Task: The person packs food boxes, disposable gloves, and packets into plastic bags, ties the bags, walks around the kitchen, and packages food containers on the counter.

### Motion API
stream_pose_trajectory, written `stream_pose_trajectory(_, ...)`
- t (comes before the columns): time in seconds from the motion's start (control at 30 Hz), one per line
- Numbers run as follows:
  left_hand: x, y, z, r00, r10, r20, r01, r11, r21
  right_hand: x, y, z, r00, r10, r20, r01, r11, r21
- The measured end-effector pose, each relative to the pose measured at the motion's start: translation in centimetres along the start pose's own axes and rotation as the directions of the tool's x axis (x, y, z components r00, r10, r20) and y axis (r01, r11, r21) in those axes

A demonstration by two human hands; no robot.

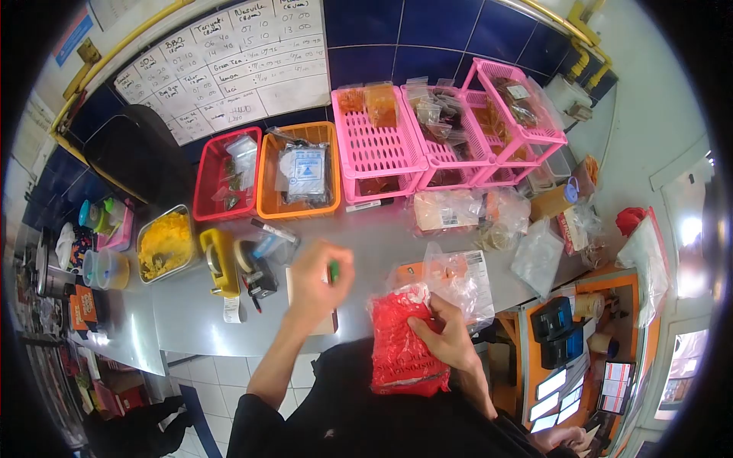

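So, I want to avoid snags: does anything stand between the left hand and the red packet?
Nothing visible does; only steel counter shows between the left hand and the red packet, which the right hand grips.

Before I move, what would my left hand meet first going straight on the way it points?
Your left hand would likely meet the marker by the pink rack or, if high enough, the rack itself; depth is unclear.

One red packet [401,351], one red basket [200,175], one orange basket [298,211], one whiteboard [259,76], one yellow tape dispenser [225,278]
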State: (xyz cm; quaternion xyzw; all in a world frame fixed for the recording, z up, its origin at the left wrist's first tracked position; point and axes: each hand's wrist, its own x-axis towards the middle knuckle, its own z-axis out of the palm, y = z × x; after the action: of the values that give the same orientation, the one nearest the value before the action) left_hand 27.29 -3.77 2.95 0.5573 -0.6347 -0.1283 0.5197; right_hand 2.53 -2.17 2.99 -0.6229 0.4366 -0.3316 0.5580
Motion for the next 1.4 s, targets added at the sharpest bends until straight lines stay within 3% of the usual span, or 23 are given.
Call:
stream_pose_trajectory(0.1, -0.2, 1.5, -0.3, 0.994, -0.034, 0.104, 0.047, 0.991, -0.126, 0.2, 1.3, -0.3, 0.999, 0.044, -0.024, -0.044, 0.999, 0.028)
stream_pose_trajectory(0.13, -0.6, 1.9, 0.2, 0.98, 0.018, 0.199, 0.023, 0.979, -0.201, 0.4, 1.4, -0.3, 0.997, 0.062, -0.044, -0.061, 0.998, 0.011)
stream_pose_trajectory(0.23, -0.9, 4.4, 1.5, 0.972, 0.061, 0.227, -0.018, 0.982, -0.189, 0.8, 0.6, 0.0, 0.998, 0.02, -0.058, -0.02, 1.0, 0.001)
stream_pose_trajectory(0.4, -2.6, 2.4, 2.9, 0.945, 0.076, 0.319, -0.015, 0.982, -0.19, 0.8, -0.2, 0.3, 0.999, 0.021, -0.032, -0.021, 1.0, -0.002)
stream_pose_trajectory(0.6, -2.7, 2.3, 3.0, 0.974, 0.089, 0.21, -0.039, 0.972, -0.233, 0.0, -0.9, 1.1, 0.999, 0.016, -0.028, -0.017, 0.999, -0.038)
stream_pose_trajectory(0.67, -1.9, 0.4, 2.4, 0.989, 0.006, -0.145, -0.025, 0.992, -0.128, -1.0, -1.7, 1.3, 0.999, -0.006, -0.035, 0.003, 0.995, -0.095)
stream_pose_trajectory(0.7, -1.7, 0.1, 2.2, 0.99, 0.013, -0.138, -0.031, 0.991, -0.13, -1.6, -2.1, 1.4, 1.0, 0.001, 0.001, -0.001, 0.997, -0.083)
stream_pose_trajectory(0.77, -2.1, -0.2, 1.9, 0.986, -0.144, -0.084, 0.122, 0.965, -0.231, -1.9, -1.9, 1.3, 0.999, 0.017, 0.048, -0.014, 0.997, -0.071)
stream_pose_trajectory(0.8, -2.0, 0.1, 1.8, 0.984, -0.153, -0.087, 0.13, 0.966, -0.224, -1.3, -1.2, 1.0, 0.999, -0.003, 0.04, 0.003, 1.0, -0.014)
stream_pose_trajectory(0.87, -1.0, 1.3, 1.6, 0.909, -0.415, 0.043, 0.381, 0.783, -0.492, -0.4, -0.7, 0.4, 0.998, 0.004, 0.056, -0.008, 0.998, 0.07)
stream_pose_trajectory(1.0, -1.1, 2.8, 2.3, 0.877, -0.468, 0.108, 0.431, 0.666, -0.609, 0.7, 0.6, -0.5, 0.999, -0.024, -0.021, 0.026, 0.994, 0.105)
stream_pose_trajectory(1.07, -2.2, 2.6, 2.4, 0.943, -0.242, 0.23, 0.283, 0.945, -0.165, 0.1, -0.8, 0.2, 0.999, -0.018, -0.027, 0.018, 1.0, 0.018)
stream_pose_trajectory(1.1, -2.9, 2.5, 2.7, 0.942, -0.251, 0.224, 0.29, 0.943, -0.162, -0.1, -1.5, 0.6, 0.999, -0.01, -0.046, 0.007, 0.998, -0.067)
stream_pose_trajectory(1.17, -3.9, 2.4, 3.3, 0.942, -0.276, 0.193, 0.322, 0.905, -0.279, -0.1, -0.3, 1.2, 0.999, -0.002, -0.037, -0.004, 0.989, -0.146)
stream_pose_trajectory(1.23, -3.8, 2.0, 1.6, 0.92, -0.312, 0.236, 0.372, 0.885, -0.279, -0.6, 0.4, 0.6, 0.999, 0.011, -0.033, -0.018, 0.973, -0.232)
stream_pose_trajectory(1.3, -3.0, 0.5, -0.5, 0.846, -0.394, 0.36, 0.502, 0.817, -0.285, -1.0, 0.8, -1.6, 0.989, 0.112, 0.097, -0.114, 0.993, 0.01)
stream_pose_trajectory(1.33, -2.9, 0.0, -1.1, 0.792, -0.431, 0.432, 0.597, 0.696, -0.4, -1.1, 0.9, -2.2, 0.985, 0.098, 0.142, -0.098, 0.995, -0.005)
stream_pose_trajectory(1.37, -2.4, -0.3, -1.6, 0.788, -0.431, 0.439, 0.6, 0.696, -0.394, -0.9, 1.1, -2.5, 0.985, 0.101, 0.137, -0.103, 0.995, 0.002)
stream_pose_trajectory(1.4, -1.9, -0.3, -1.8, 0.752, -0.412, 0.514, 0.646, 0.614, -0.454, -0.5, 1.4, -2.8, 0.967, 0.171, 0.188, -0.183, 0.982, 0.047)
